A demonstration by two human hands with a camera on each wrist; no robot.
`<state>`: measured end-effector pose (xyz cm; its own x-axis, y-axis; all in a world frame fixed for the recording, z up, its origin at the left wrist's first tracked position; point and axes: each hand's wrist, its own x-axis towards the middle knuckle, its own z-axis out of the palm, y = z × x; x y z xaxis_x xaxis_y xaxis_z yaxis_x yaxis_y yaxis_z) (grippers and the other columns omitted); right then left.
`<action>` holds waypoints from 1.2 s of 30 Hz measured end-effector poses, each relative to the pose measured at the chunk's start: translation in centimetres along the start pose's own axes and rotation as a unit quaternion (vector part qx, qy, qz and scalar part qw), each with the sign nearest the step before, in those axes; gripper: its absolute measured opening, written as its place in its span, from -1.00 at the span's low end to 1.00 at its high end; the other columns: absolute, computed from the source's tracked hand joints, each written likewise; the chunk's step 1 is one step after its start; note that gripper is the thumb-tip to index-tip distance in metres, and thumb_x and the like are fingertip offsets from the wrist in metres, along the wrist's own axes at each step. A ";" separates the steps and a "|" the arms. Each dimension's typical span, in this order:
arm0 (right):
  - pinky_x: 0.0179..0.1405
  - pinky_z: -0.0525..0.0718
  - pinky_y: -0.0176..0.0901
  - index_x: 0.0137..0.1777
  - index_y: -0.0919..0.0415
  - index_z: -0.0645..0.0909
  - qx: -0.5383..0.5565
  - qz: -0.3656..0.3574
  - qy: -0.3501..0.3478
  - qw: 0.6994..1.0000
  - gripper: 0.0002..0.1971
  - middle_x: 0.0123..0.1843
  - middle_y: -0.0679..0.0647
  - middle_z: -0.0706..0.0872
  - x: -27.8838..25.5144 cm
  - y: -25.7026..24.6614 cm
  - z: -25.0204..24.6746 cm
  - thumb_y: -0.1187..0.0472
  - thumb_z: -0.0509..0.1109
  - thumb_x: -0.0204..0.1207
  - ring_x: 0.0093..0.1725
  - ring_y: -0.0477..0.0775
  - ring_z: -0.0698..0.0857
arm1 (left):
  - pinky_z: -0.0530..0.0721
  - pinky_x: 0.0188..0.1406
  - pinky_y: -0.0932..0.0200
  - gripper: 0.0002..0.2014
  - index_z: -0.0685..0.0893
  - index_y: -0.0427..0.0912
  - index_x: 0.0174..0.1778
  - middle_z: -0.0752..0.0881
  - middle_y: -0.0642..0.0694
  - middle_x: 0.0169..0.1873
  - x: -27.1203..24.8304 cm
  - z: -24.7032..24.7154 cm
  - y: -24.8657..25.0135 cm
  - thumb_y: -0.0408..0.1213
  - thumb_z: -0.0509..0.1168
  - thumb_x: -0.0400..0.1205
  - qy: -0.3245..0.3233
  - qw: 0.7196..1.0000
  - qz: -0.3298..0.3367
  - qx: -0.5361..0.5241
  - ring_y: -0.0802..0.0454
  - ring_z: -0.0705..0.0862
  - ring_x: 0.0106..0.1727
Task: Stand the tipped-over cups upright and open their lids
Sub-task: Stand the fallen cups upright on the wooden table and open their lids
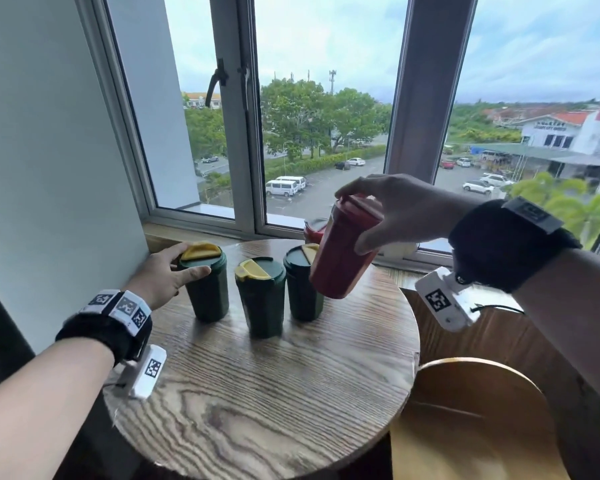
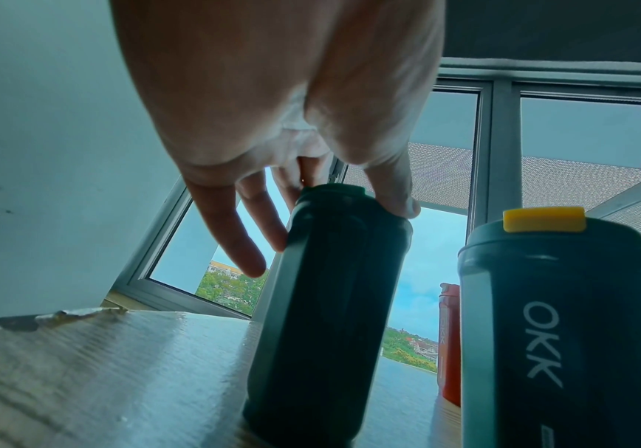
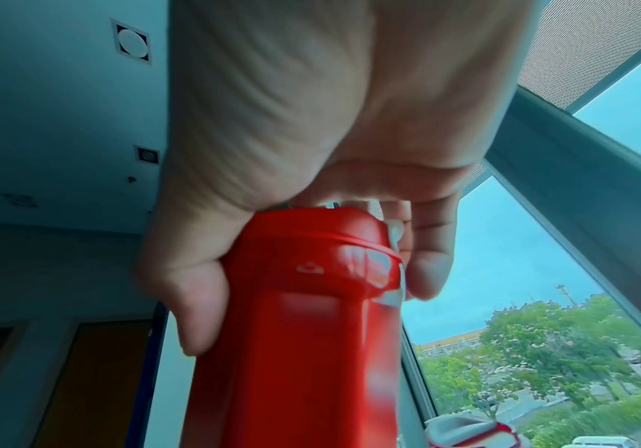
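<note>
Three dark green cups stand upright in a row on the round wooden table (image 1: 264,393): the left green cup (image 1: 210,296) (image 2: 330,303), a middle one (image 1: 261,306) (image 2: 564,333) and a right one (image 1: 302,296). Each has a yellow lid flap; the left cup's flap (image 1: 201,250) is raised. My left hand (image 1: 193,261) (image 2: 349,194) grips the left cup's top, thumb on the rim. My right hand (image 1: 352,221) (image 3: 311,303) holds a red cup (image 1: 336,265) (image 3: 300,333) by its lid end, tilted in the air beside the right green cup.
A second red cup (image 1: 314,230) (image 2: 450,342) stands behind, at the table's far edge by the window sill (image 1: 201,233). A grey wall (image 1: 49,168) runs close on the left. A round wooden seat (image 1: 471,410) sits low on the right.
</note>
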<state>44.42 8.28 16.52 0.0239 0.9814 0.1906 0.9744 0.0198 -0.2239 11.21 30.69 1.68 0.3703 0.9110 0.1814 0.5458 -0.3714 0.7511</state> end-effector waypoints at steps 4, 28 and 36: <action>0.21 0.67 0.03 0.56 -0.15 0.50 -0.005 -0.032 -0.044 0.999 -0.15 0.29 -0.14 0.63 0.0 -1.6 2.0 -0.09 0.72 0.22 0.21 -0.01 0.63 | 0.77 0.18 -0.25 -0.08 0.46 0.08 0.64 0.64 -0.09 0.27 0.0 -0.2 -0.3 0.26 0.50 0.32 -0.003 1.000 -0.004 -0.002 -0.16 0.63 0.32; 0.17 0.76 0.06 0.48 -0.11 0.56 -0.005 -0.069 -0.016 0.997 -0.07 0.40 -0.12 0.51 0.2 -2.5 12.6 -0.41 0.67 0.08 0.22 0.00 0.63 | 0.56 0.43 -0.06 -0.20 0.40 0.05 0.67 0.57 -0.11 0.54 0.8 -0.8 -0.1 0.24 0.44 0.53 -0.010 0.990 0.012 0.139 -0.15 0.59 0.46; 0.33 0.67 0.03 0.54 -0.20 0.58 0.012 -0.072 -0.050 0.996 -0.22 0.41 -0.16 0.49 0.0 -1.8 11.2 -0.16 0.68 0.26 0.31 -0.06 0.57 | 0.45 0.49 -0.09 -0.29 0.49 -0.09 0.60 0.56 -0.10 0.54 -1.9 -0.6 5.4 0.20 0.38 0.58 0.065 0.958 0.193 0.202 -0.09 0.43 0.56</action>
<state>40.18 10.39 6.22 -0.1399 0.9820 0.1270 0.9603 0.1658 -0.2242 13.06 27.08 5.80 0.5211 0.6966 0.4931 0.6435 -0.7002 0.3092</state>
